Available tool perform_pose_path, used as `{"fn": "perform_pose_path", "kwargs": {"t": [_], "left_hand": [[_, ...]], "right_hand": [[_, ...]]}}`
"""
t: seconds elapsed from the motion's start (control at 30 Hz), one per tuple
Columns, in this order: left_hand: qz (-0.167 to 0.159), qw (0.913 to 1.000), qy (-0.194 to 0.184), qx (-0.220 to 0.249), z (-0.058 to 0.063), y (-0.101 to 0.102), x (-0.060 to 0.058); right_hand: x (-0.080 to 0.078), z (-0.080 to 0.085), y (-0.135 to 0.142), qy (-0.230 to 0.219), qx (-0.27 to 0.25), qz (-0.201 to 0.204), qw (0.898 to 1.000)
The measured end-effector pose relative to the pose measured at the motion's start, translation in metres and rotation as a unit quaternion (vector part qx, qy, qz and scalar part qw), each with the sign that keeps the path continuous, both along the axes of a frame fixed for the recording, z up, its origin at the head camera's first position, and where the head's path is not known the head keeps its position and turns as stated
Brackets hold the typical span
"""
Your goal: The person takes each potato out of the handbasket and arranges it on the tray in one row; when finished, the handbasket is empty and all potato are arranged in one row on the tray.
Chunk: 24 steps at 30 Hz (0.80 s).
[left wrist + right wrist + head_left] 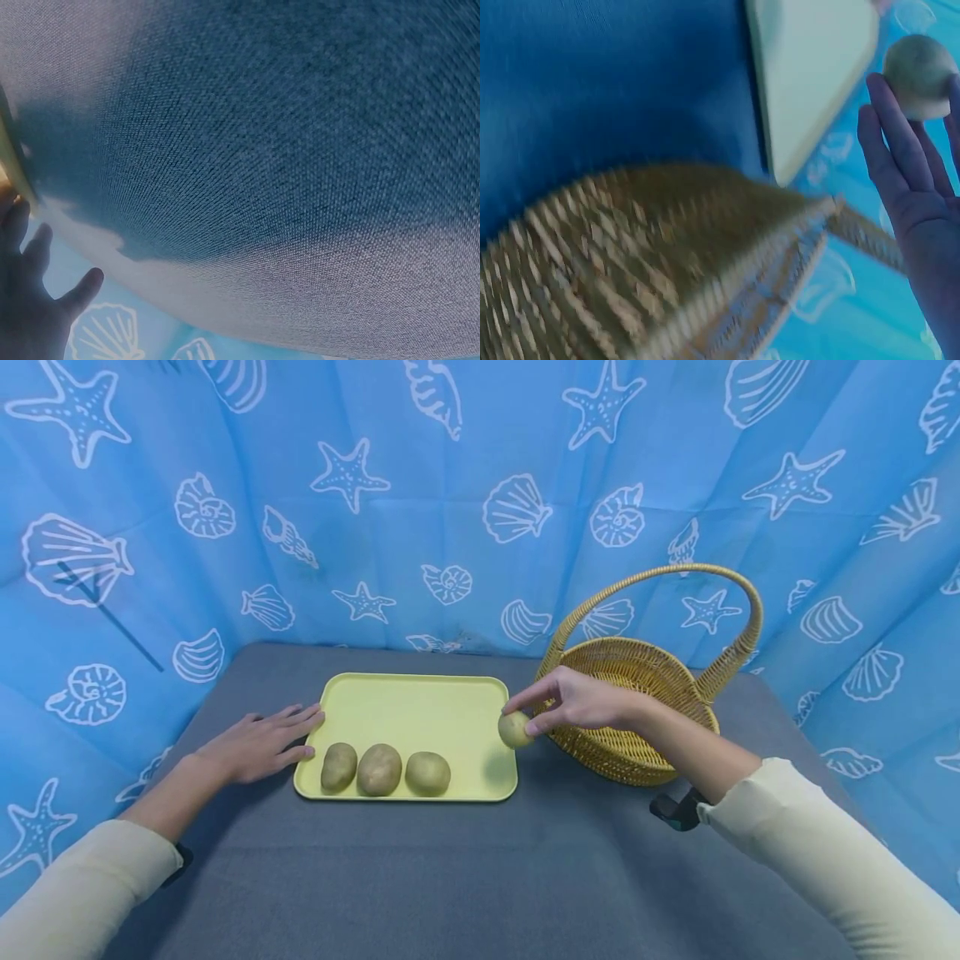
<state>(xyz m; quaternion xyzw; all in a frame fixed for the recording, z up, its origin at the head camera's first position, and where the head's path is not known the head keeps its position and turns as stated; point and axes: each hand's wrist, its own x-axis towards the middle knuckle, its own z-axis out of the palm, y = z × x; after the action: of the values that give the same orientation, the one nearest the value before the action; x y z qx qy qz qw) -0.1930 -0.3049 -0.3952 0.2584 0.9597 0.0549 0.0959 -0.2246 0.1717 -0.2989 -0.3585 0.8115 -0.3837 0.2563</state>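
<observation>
My right hand (581,700) pinches a potato (514,730) between thumb and fingertips, over the right end of a pale yellow tray (405,706). The right wrist view shows that potato (921,75) at the fingertips, lifted above the tray. Three more potatoes lie in a row along the tray's front side: a left one (339,767), a middle one (379,770) and a right one (428,773). At the tray's left edge my left hand (258,745) lies with fingers spread, fingertips and thumb on the rim. Only part of the left hand (34,285) appears in the left wrist view.
A woven wicker basket (600,768) with a tall arched handle (660,572) stands right of the tray, under my right forearm. Grey cloth (420,877) covers the table. Behind hangs a blue curtain (450,527) printed with white shells and starfish.
</observation>
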Motion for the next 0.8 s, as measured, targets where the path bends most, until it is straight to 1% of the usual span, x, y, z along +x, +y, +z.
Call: {"fn": "perform_pose_path", "kwargs": {"t": [0.23, 0.33, 0.4, 0.53, 0.73, 0.8], "left_hand": [[0.003, 1.0, -0.002, 0.003, -0.001, 0.0, 0.0], [0.002, 1.0, -0.001, 0.005, -0.002, -0.001, -0.001], [0.003, 1.0, -0.003, 0.007, -0.002, -0.001, -0.001], [0.008, 0.9999, -0.007, 0.005, -0.001, -0.001, -0.001], [0.005, 1.0, -0.006, 0.002, 0.001, 0.0, 0.0], [0.005, 1.0, -0.003, 0.001, 0.001, 0.0, -0.001]], "right_hand": [[0.006, -0.036, -0.03, 0.002, -0.012, 0.025, 1.0], [0.007, -0.047, -0.041, -0.009, -0.025, 0.026, 0.999], [0.008, -0.053, -0.047, -0.024, -0.036, 0.025, 0.999], [0.01, -0.061, -0.057, -0.046, -0.039, 0.021, 0.998], [0.014, -0.067, -0.064, -0.026, 0.007, 0.021, 0.999], [0.015, -0.068, -0.065, -0.03, 0.013, 0.015, 0.999]]}}
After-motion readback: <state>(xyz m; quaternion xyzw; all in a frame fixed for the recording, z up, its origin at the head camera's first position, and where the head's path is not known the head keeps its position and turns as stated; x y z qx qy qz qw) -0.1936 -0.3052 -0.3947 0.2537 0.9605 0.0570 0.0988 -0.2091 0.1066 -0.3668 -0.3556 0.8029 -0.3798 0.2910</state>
